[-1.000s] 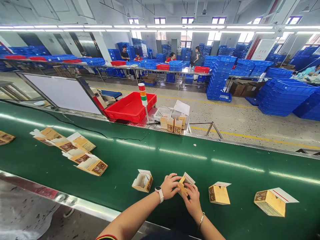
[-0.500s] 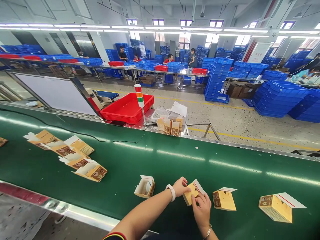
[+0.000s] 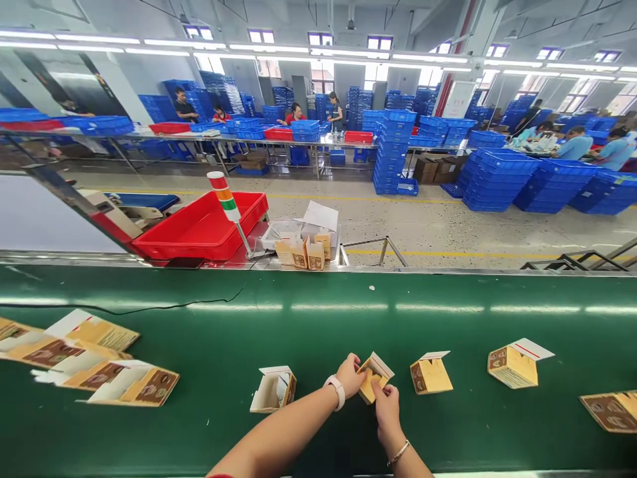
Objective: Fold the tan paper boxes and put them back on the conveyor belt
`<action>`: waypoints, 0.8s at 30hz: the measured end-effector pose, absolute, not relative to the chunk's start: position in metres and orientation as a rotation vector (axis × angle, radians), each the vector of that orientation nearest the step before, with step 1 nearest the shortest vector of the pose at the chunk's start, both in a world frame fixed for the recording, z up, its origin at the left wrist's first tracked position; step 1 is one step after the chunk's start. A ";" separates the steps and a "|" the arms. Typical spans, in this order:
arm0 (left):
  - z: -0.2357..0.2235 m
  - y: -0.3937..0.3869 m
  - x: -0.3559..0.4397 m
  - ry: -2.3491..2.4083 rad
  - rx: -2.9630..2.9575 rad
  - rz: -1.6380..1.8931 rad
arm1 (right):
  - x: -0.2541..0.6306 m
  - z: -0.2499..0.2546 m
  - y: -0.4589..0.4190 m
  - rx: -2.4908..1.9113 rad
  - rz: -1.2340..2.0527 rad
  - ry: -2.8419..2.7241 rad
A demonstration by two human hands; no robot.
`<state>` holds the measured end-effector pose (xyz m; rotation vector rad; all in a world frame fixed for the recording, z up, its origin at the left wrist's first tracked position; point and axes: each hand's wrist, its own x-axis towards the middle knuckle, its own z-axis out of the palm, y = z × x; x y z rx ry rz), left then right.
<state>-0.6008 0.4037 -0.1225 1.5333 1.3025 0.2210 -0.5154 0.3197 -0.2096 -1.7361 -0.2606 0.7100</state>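
Between my hands, on the green belt (image 3: 328,425), is a small yellow and brown carton (image 3: 368,393) with its white-lined lid flap raised. My left hand (image 3: 351,376), with a pale watch on the wrist, grips the carton's left side. My right hand (image 3: 388,408) has thumb and fingers closed at its front right edge, by the tucked flaps. Left of my hands stands an open carton (image 3: 273,390) with something white and blue inside. On the right sit a carton (image 3: 432,376) with its lid flap up and another carton (image 3: 515,366) like it.
Several flattened or half-open cartons (image 3: 149,385) overlap on the belt's left. One more carton (image 3: 612,410) is cut off at the right edge. Beyond the belt are a red tray (image 3: 209,229), a signal light (image 3: 223,197) and upright cartons (image 3: 301,253). Blue crates (image 3: 393,153) and people stand farther back.
The view has swung to the right, bringing another carton in at the right edge. The carton between my hands has turned, its front flaps now folded in; both hands stay on it.
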 end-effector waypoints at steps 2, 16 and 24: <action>-0.122 0.392 -0.610 1.273 1.538 0.317 | -0.512 -0.206 0.312 -1.776 0.495 -0.347; -0.153 0.322 -0.733 1.074 1.360 0.326 | -0.504 -0.192 0.285 -2.140 -0.329 -1.584; -0.087 0.350 -0.669 0.907 1.965 0.261 | -0.450 -0.170 0.276 -1.838 -0.065 -1.990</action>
